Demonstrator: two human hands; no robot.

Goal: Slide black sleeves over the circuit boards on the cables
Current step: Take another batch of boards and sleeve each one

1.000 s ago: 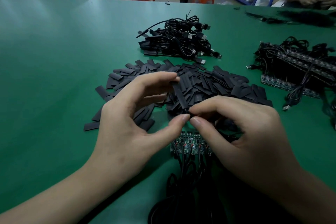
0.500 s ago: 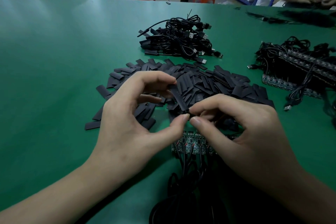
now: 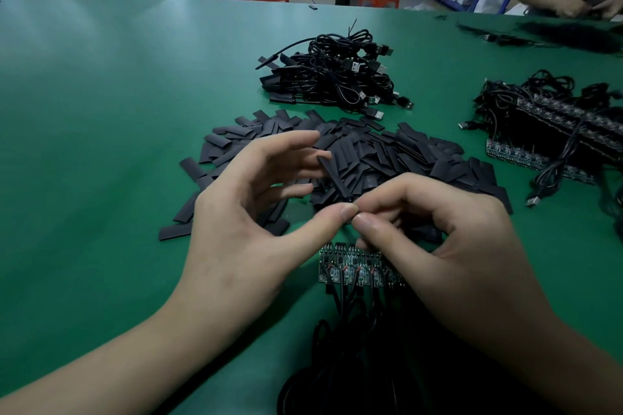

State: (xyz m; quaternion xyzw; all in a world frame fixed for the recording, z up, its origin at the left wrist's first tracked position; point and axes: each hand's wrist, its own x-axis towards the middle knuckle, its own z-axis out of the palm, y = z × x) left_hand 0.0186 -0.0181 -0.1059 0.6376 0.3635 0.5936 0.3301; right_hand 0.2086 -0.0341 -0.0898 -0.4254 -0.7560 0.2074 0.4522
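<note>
Lying on the green table [image 3: 101,145], the big pile of black sleeves [image 3: 387,152] has not moved, and both hands have hardly moved either. The left hand [image 3: 256,212] holds one black sleeve [image 3: 333,178] between thumb and fingertip, just above the pile. The right hand [image 3: 438,239] pinches its low end. I think nothing is inside it yet, so the circuit boards [image 3: 350,268] just under the hands wait bare.

The left forearm [image 3: 118,357] and right forearm [image 3: 556,347] come in low and angle toward each other until the thumbs meet tip to tip. The left grip [image 3: 256,212] faces palm-in, fingers spread and gently curved, thumb and one fingertip at either end of a black sleeve [image 3: 335,178]. The right grip [image 3: 438,239] is curled knuckles-up, thumb and forefinger pinching at the sleeve's lower end.
</note>
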